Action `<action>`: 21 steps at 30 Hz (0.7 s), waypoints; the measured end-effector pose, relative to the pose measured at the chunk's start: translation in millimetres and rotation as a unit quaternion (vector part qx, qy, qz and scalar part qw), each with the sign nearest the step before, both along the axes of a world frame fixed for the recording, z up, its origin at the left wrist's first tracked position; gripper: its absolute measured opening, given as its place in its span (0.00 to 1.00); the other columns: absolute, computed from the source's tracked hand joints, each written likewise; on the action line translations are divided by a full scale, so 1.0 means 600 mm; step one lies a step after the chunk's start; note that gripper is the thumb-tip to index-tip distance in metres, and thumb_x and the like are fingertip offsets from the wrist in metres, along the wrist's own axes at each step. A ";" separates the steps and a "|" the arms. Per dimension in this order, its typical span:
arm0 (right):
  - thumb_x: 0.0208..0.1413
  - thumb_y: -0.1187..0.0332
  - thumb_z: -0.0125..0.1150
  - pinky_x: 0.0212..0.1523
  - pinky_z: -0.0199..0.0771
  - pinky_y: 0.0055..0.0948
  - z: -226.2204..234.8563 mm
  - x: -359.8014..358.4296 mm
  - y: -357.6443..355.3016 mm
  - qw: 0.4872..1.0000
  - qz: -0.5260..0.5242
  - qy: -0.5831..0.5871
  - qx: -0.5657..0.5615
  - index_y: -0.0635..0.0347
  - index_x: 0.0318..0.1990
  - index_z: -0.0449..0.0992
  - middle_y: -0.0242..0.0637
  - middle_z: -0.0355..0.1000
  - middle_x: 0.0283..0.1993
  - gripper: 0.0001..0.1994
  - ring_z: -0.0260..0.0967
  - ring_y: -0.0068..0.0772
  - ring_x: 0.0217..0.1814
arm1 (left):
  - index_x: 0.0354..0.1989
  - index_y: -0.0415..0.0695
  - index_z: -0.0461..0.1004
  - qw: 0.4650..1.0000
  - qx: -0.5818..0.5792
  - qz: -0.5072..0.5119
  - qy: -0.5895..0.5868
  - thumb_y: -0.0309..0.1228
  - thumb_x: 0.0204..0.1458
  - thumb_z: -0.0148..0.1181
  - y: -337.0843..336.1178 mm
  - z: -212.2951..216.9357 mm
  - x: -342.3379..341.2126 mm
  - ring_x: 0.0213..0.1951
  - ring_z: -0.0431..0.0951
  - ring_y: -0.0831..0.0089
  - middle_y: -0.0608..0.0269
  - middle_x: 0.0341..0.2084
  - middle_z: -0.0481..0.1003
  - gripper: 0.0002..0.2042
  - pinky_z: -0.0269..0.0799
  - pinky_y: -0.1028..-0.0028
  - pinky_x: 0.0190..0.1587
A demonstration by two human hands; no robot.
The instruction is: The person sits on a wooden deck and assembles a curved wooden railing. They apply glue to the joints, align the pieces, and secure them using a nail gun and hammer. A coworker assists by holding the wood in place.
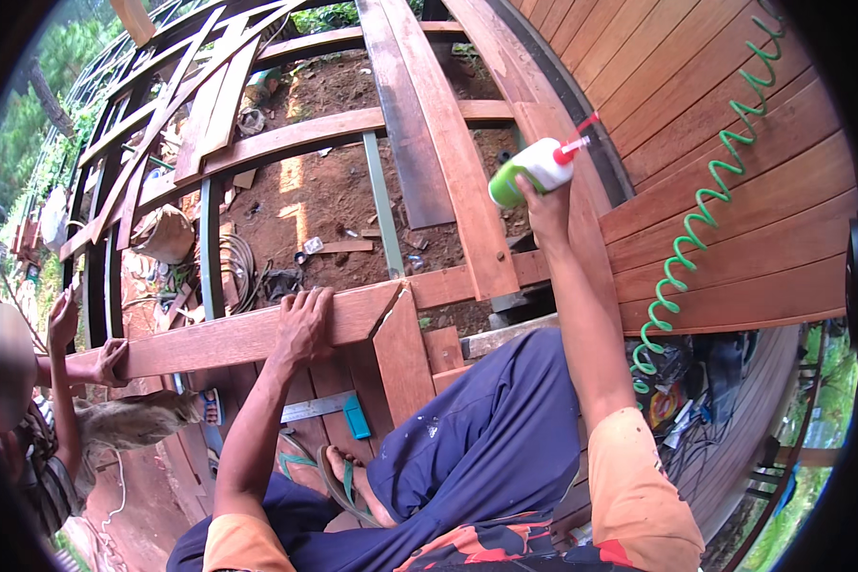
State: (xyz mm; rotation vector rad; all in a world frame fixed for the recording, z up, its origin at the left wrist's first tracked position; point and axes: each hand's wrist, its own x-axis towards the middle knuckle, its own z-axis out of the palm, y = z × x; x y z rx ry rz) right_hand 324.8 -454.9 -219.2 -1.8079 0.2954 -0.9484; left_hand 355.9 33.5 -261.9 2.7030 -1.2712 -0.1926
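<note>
In my raised right hand [543, 205] is a green and white glue bottle [536, 170] with a red nozzle, tilted so that its tip points up and right. The fingers wrap round its lower part. My left hand [305, 322] is curled over a long reddish wooden beam [210, 336] close to its right end. There the beam meets a second board [405, 357] at a slanted joint, and a pale line runs along the seam. Another person's hand [112, 362] rests on the beam's far left end.
A combination square [356, 417] with a teal head lies on the boards below the beam. Beyond, loose planks [448, 143] cross an open frame over bare soil. A coiled green hose [677, 257] hangs at the right before curved wooden decking [734, 229]. Cables and tools lie beneath it.
</note>
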 end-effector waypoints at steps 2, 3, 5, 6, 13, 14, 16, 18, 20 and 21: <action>0.52 0.61 0.80 0.58 0.75 0.40 -0.009 0.069 0.018 0.996 -0.035 0.015 -0.076 0.62 0.63 0.64 0.42 0.76 0.54 0.36 0.76 0.38 0.56 | 0.69 0.44 0.61 1.000 -0.007 0.003 -0.001 0.38 0.18 0.85 0.010 0.000 -0.005 0.63 0.71 0.56 0.55 0.60 0.71 0.59 0.62 0.54 0.65; 0.52 0.59 0.80 0.57 0.76 0.41 -0.019 0.086 0.028 0.991 -0.063 0.082 -0.083 0.62 0.62 0.65 0.44 0.77 0.53 0.36 0.77 0.40 0.55 | 0.70 0.43 0.60 1.000 0.011 0.006 0.014 0.37 0.19 0.85 0.005 0.010 -0.005 0.63 0.70 0.56 0.54 0.62 0.70 0.59 0.61 0.54 0.66; 0.51 0.52 0.80 0.53 0.78 0.43 -0.032 0.102 0.060 0.981 -0.084 0.153 -0.087 0.61 0.59 0.67 0.47 0.79 0.52 0.35 0.81 0.44 0.52 | 0.69 0.43 0.61 0.999 0.021 0.014 0.024 0.37 0.20 0.85 0.007 0.020 -0.011 0.63 0.70 0.56 0.54 0.62 0.70 0.58 0.60 0.55 0.67; 0.50 0.51 0.80 0.52 0.78 0.43 -0.038 0.100 0.062 0.984 -0.065 0.155 -0.055 0.60 0.57 0.69 0.46 0.80 0.50 0.34 0.81 0.44 0.51 | 0.69 0.43 0.61 0.999 0.015 0.016 0.027 0.37 0.20 0.85 0.002 0.024 -0.009 0.64 0.70 0.56 0.54 0.63 0.70 0.57 0.61 0.56 0.67; 0.51 0.53 0.81 0.55 0.78 0.39 -0.089 0.092 0.028 0.987 0.019 0.150 -0.049 0.62 0.58 0.72 0.43 0.80 0.51 0.34 0.80 0.40 0.53 | 0.66 0.43 0.63 0.999 -0.022 0.017 0.043 0.31 0.17 0.82 -0.003 0.018 -0.009 0.64 0.70 0.56 0.54 0.61 0.71 0.55 0.60 0.57 0.69; 0.51 0.53 0.81 0.56 0.78 0.39 -0.091 0.095 0.029 0.990 0.043 0.129 -0.025 0.62 0.59 0.71 0.43 0.80 0.52 0.34 0.80 0.39 0.55 | 0.66 0.43 0.63 0.999 -0.022 0.020 0.045 0.31 0.17 0.82 -0.003 0.016 -0.008 0.64 0.70 0.56 0.54 0.61 0.71 0.55 0.61 0.57 0.68; 0.52 0.53 0.81 0.60 0.76 0.40 -0.098 0.088 0.038 0.988 0.101 0.104 0.057 0.67 0.58 0.71 0.48 0.77 0.58 0.35 0.76 0.40 0.61 | 0.65 0.43 0.64 0.998 -0.024 0.022 0.049 0.31 0.17 0.82 -0.005 0.013 -0.006 0.64 0.71 0.56 0.54 0.61 0.72 0.54 0.62 0.57 0.68; 0.54 0.54 0.79 0.63 0.75 0.40 -0.101 0.072 0.031 0.984 0.115 0.111 0.072 0.70 0.60 0.70 0.51 0.75 0.61 0.36 0.74 0.41 0.64 | 0.64 0.43 0.65 0.998 -0.040 0.016 0.044 0.31 0.16 0.82 -0.011 0.012 -0.005 0.62 0.72 0.56 0.54 0.60 0.72 0.54 0.63 0.58 0.67; 0.56 0.55 0.77 0.64 0.74 0.40 -0.078 0.037 0.002 0.951 0.038 0.305 0.022 0.73 0.63 0.68 0.53 0.74 0.62 0.36 0.73 0.41 0.66 | 0.64 0.43 0.65 0.998 -0.049 0.012 0.045 0.32 0.15 0.83 -0.016 0.010 -0.003 0.62 0.72 0.56 0.53 0.60 0.72 0.54 0.63 0.58 0.67; 0.58 0.56 0.76 0.64 0.74 0.40 -0.059 0.020 -0.002 0.918 0.002 0.396 -0.003 0.74 0.65 0.68 0.54 0.74 0.63 0.37 0.73 0.41 0.67 | 0.63 0.43 0.65 0.998 -0.050 0.014 0.041 0.33 0.15 0.84 -0.012 0.008 -0.003 0.62 0.72 0.56 0.53 0.60 0.72 0.55 0.63 0.58 0.67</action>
